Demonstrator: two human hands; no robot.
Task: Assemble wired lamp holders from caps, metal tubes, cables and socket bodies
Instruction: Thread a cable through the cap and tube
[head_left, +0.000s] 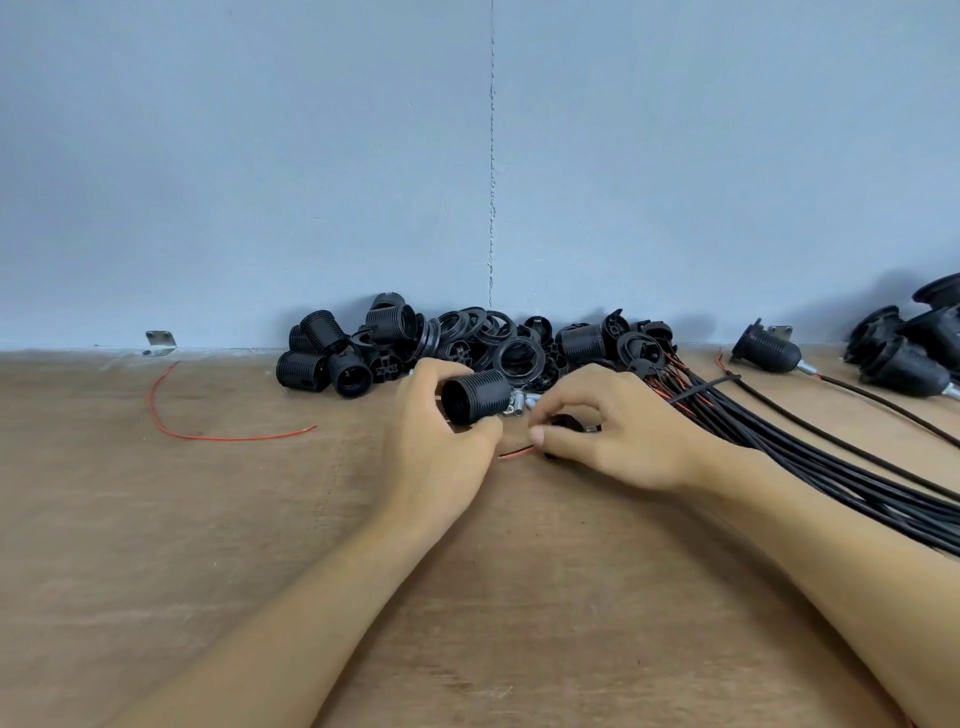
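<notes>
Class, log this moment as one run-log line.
left hand: grips socket body | right hand: pinches wired cap | red wire: protrudes

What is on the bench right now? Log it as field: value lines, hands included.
left hand: grips a threaded socket body
right hand: pinches a small black part, mostly hidden; a red wire end pokes out leftward
parts pile: black socket bodies and rings against the wall
metal tubes: a few, behind the hands
cable bundle: black, right of the right hand
finished holders: wired, far right
loose red wire: on the table, far left
</notes>
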